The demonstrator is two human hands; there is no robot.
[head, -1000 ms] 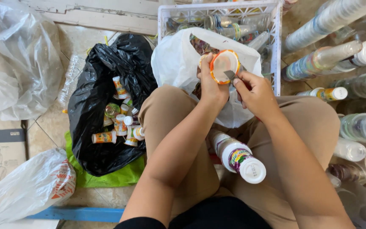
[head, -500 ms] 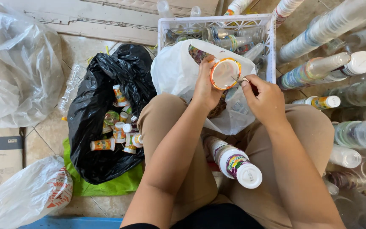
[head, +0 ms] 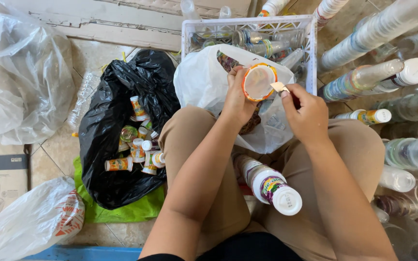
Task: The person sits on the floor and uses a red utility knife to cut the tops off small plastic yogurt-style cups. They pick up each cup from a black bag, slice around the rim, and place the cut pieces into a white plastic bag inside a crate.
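My left hand [head: 238, 99] grips a small plastic cup [head: 259, 82] with an orange rim, its mouth turned toward me, above an open white plastic bag [head: 204, 82]. My right hand [head: 306, 113] pinches a small foil lid tab [head: 280, 87] at the cup's right rim. A stack of nested white cups [head: 269, 183] with coloured labels lies between my knees. I sit with both legs in tan trousers.
A black bag [head: 117, 130] holding several small labelled cups lies at left on a green sheet [head: 136, 210]. A white crate [head: 247, 29] of clear cups stands ahead. Long cup stacks [head: 373, 77] lie at right. Clear bags [head: 20, 72] sit at far left.
The cup and both hands have shifted slightly. My right hand has pulled the foil tab away from the cup's rim toward the right.
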